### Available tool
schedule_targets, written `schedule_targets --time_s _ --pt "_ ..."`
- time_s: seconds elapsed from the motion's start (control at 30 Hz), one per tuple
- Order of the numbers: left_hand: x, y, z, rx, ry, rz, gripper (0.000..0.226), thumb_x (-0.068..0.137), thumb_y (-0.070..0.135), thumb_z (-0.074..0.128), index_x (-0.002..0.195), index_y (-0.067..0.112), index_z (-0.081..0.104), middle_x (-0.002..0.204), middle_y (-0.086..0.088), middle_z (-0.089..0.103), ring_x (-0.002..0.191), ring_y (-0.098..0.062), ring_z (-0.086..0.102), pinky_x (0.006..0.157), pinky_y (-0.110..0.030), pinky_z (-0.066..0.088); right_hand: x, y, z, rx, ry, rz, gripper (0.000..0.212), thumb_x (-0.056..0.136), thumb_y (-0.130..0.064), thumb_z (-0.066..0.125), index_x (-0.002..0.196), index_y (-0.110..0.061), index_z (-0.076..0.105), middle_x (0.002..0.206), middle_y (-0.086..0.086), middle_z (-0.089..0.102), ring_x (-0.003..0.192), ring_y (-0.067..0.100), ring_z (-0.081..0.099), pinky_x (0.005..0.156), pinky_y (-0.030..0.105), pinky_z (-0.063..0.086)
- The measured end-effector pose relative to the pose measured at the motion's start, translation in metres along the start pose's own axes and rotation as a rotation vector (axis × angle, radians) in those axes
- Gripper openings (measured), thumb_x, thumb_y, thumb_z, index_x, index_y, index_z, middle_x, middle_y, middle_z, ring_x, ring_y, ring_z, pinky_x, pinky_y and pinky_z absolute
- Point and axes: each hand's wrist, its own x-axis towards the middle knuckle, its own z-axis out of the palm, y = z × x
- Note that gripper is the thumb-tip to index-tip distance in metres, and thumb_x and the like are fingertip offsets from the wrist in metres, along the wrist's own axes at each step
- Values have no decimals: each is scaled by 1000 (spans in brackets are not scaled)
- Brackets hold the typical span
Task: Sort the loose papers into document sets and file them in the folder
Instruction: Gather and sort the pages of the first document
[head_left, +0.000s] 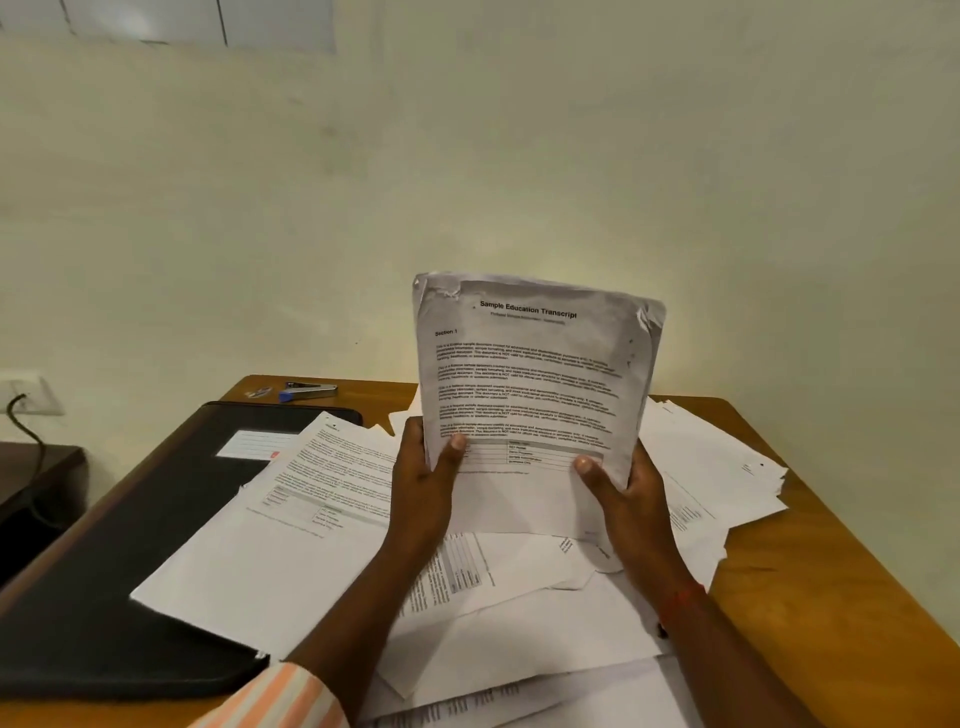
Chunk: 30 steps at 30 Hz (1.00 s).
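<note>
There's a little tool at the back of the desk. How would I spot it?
Start at the wooden desk, then the black folder on its left side. Just past the folder's far edge lies the stapler: silver with a blue end, unlike the white papers.

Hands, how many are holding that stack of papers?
2. The left hand grips the paper stack at its bottom left; the right hand grips its bottom right.

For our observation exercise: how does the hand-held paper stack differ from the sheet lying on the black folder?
The stack stands upright, gripped by the left hand and right hand; the sheet lies flat on the black folder, untouched. The stack's top corners are crumpled; the sheet's look smooth. Both show printed paragraphs above a table.
</note>
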Motion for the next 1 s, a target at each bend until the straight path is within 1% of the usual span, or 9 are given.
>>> schedule_targets --time_s 0.1,0.23,0.3,0.43,0.5,0.57,0.63,0.83,1.0 --pt "0 -2 0 21 52 25 21 98 30 62 112 38 49 116 8 68 92 -9 74 64 -25 60 0 -2 0 4 13 -14 28 90 -30 66 116 -30 56 113 -14 67 96 -4 67 67 14 55" --pt "0 -5 4 43 54 48 23 94 44 59 115 40 48 118 8 67 95 -16 74 71 -35 64 2 -1 -1 16 30 -22 15 96 -24 61 111 -26 57 112 -11 69 97 5 69 69 17 56" --pt "-1 -6 5 47 33 45 24 94 48 54 115 40 46 118 8 66 95 -15 74 71 -34 64 1 -1 1 7 22 -21 17 95 -28 60 112 -29 57 112 -14 68 98 1 67 69 15 55" --pt "1 -7 4 53 54 76 13 101 38 49 111 32 42 115 7 65 92 -7 73 66 -25 61 2 -1 1 26 33 -14 17 96 -28 59 112 -29 56 114 -11 67 96 0 68 67 15 56" --pt "0 -9 5 48 50 58 18 101 43 52 111 32 42 116 6 65 93 -9 73 68 -29 62 1 1 1 40 28 -4 21 93 -32 59 114 -30 55 115 -11 66 97 2 68 66 15 55" --pt "-2 -11 6 52 23 30 32 96 54 55 116 33 42 119 4 66 94 -14 74 72 -38 64 0 2 2 51 20 9 33 89 -37 60 121 -30 54 118 -11 65 98 -2 67 66 14 55" --pt "-1 -12 5 47 15 23 37 93 56 54 119 32 43 119 5 66 95 -14 74 74 -40 64 0 3 3 56 23 9 36 88 -38 60 123 -30 53 120 -10 65 97 -4 67 67 13 54" --pt "3 -3 0 119 -7 69 10 101 34 53 110 32 48 114 7 67 90 -5 73 65 -22 59 3 3 1 53 45 -11 30 97 -22 59 127 -24 54 118 -9 66 95 -5 67 68 12 55" --pt "5 19 -3 148 -55 28 12 101 32 57 112 34 51 108 13 68 84 0 73 59 -17 56 7 -11 -4 28 48 -31 31 98 -21 60 128 -25 54 117 -12 66 98 -1 67 70 10 53"
